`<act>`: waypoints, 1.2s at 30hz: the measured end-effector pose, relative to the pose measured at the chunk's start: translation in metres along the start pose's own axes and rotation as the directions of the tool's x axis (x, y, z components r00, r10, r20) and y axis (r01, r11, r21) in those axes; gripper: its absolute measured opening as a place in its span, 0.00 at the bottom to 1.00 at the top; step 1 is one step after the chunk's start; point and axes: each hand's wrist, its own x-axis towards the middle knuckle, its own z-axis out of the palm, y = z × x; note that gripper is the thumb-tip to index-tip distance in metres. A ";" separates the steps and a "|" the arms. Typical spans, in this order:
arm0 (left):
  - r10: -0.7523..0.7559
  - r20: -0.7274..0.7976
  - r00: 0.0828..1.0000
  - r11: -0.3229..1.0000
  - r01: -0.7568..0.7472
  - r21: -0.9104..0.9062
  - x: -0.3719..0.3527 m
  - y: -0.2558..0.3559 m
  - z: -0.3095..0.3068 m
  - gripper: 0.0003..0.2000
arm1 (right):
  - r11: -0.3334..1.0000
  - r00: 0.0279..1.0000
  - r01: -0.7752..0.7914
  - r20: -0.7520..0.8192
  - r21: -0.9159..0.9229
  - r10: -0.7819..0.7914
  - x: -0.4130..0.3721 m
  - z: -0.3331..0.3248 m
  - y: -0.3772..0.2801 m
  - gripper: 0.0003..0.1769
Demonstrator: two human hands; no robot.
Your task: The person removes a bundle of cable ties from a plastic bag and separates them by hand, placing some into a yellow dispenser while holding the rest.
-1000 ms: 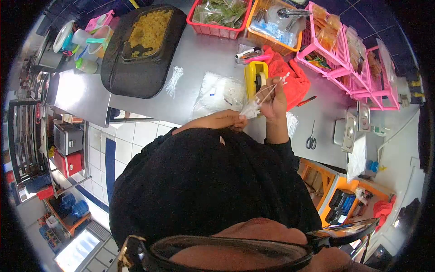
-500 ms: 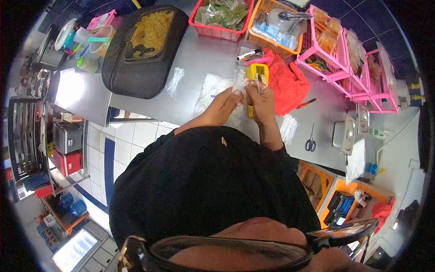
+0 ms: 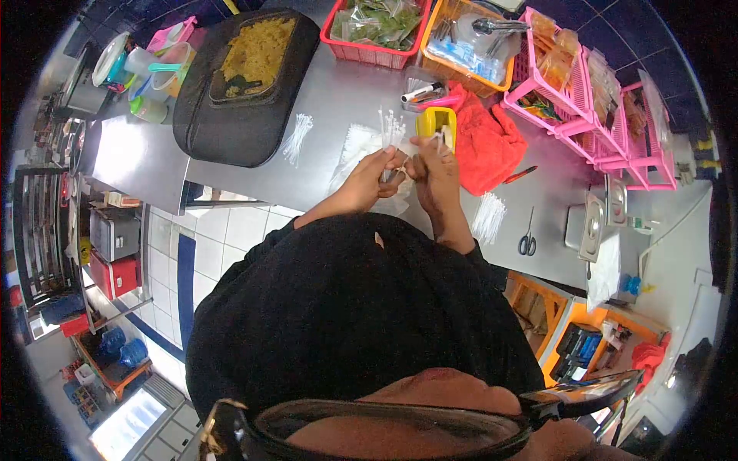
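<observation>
My left hand [image 3: 373,178] is closed around a bundle of thin white sticks [image 3: 391,127] with small knobbed ends, which stand upright and fan out above the fingers. Close beside it, my right hand [image 3: 437,173] is closed in front of a yellow tape dispenser [image 3: 450,123]. Something pale shows at its fingertips, too small to make out. Beneath the hands lie clear and white plastic bags [image 3: 355,150]. Two more groups of white sticks rest on the steel table, one left [image 3: 297,138] and one right [image 3: 490,217].
A red cloth [image 3: 488,146] lies right of the dispenser, with scissors [image 3: 527,238] further right. At the back stand a red basket [image 3: 377,54], an orange basket [image 3: 492,83] and pink racks [image 3: 573,127]. A black case with a food tray [image 3: 254,134] sits left.
The sticks in my left hand now stand higher and spread apart above the fingers. My right hand has shifted slightly left and its fingers have changed position.
</observation>
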 end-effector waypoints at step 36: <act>0.135 -0.060 0.989 0.930 -0.105 0.352 -0.003 -0.012 -0.003 0.14 | 0.935 0.933 0.263 -0.184 -0.239 -0.310 -0.008 0.014 -0.013 0.10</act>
